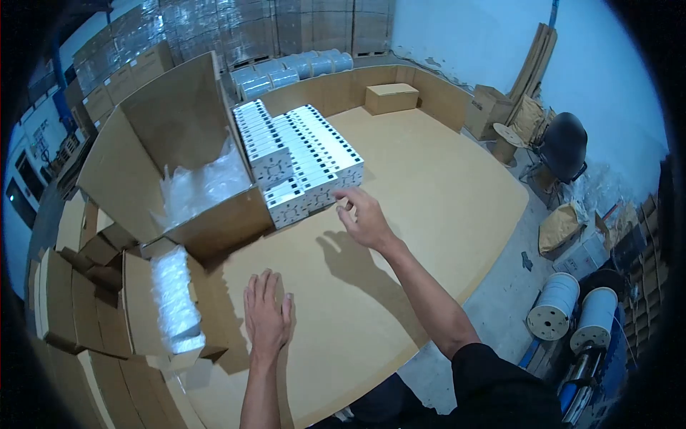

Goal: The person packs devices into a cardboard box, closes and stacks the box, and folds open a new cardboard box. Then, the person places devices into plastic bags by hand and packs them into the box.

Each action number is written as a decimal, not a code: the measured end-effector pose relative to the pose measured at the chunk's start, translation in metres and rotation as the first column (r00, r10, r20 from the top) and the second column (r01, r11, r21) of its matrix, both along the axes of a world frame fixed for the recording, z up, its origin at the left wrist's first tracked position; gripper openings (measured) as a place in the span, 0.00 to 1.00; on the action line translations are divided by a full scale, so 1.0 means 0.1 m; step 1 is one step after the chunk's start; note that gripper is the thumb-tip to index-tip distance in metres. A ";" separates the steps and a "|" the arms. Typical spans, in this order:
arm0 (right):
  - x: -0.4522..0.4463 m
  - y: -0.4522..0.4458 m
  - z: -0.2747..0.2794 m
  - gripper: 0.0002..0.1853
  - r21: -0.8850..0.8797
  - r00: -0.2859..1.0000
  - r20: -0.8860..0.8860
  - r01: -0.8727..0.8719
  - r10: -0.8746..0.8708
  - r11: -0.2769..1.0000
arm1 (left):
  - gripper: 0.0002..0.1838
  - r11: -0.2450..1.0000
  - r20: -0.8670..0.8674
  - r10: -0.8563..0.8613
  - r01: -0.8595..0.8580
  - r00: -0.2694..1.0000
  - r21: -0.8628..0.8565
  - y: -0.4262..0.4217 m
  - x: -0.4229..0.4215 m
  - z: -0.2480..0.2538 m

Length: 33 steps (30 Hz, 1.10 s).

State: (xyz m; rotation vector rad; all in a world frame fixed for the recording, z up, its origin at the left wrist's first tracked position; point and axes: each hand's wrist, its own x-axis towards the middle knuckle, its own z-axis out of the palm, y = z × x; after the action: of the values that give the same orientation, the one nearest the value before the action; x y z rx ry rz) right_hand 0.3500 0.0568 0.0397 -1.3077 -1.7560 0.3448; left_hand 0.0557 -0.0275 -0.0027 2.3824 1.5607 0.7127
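Note:
My left hand (266, 314) lies on the cardboard-covered table (429, 193) with its fingers stretched out and nothing in it. Farther forward, my right hand (363, 218) is raised over the table, fingers apart and slightly bent, holding nothing. Its fingertips are close to the front corner of a stack of small white boxes with black markings (307, 193); whether they touch I cannot tell. Left of that stack stands a large open carton (225, 222) with clear plastic bags (204, 179) inside. A smaller open carton (136, 307) holds bubble-wrapped packs (175, 300), left of my left hand.
A closed cardboard box (391, 99) sits at the table's far end by a low cardboard wall (343, 89). More cartons (78, 307) line the left side. On the floor at right are cable spools (554, 307) and a dark chair (562, 146).

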 end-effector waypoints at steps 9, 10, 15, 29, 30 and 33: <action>0.49 0.57 -0.20 0.29 0.052 0.935 0.037 0.351 -0.353 0.935 | 0.26 0.999 -0.001 0.035 -0.035 0.999 -0.018 0.24 0.14 0.05; 0.52 0.60 -0.22 0.30 0.076 0.917 0.106 0.378 -0.384 0.923 | 0.26 0.999 0.001 0.038 -0.038 0.999 -0.021 0.24 0.14 0.05; 0.57 0.61 -0.25 0.32 0.090 0.887 0.193 0.409 -0.419 0.908 | 0.26 0.999 -0.007 0.035 -0.035 0.999 -0.017 0.26 0.13 0.03; 0.67 0.48 -0.39 0.21 0.030 0.946 0.119 0.301 -0.302 0.953 | 0.26 0.999 0.002 0.042 -0.042 0.999 -0.028 0.25 0.14 0.04; 0.67 0.44 -0.39 0.21 0.027 0.947 0.121 0.297 -0.298 0.955 | 0.26 0.999 0.002 0.040 -0.040 0.999 -0.016 0.24 0.14 0.04; 0.64 0.33 -0.39 0.18 0.034 0.943 0.118 0.309 -0.310 0.951 | 0.26 0.999 0.006 0.042 -0.042 0.999 0.002 0.23 0.13 0.03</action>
State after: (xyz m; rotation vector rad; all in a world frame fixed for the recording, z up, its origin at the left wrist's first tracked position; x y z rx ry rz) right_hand 0.4140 0.0901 0.0006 -1.5949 -1.6130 0.0744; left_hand 0.0688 -0.0041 0.0006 2.3533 1.6132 0.7286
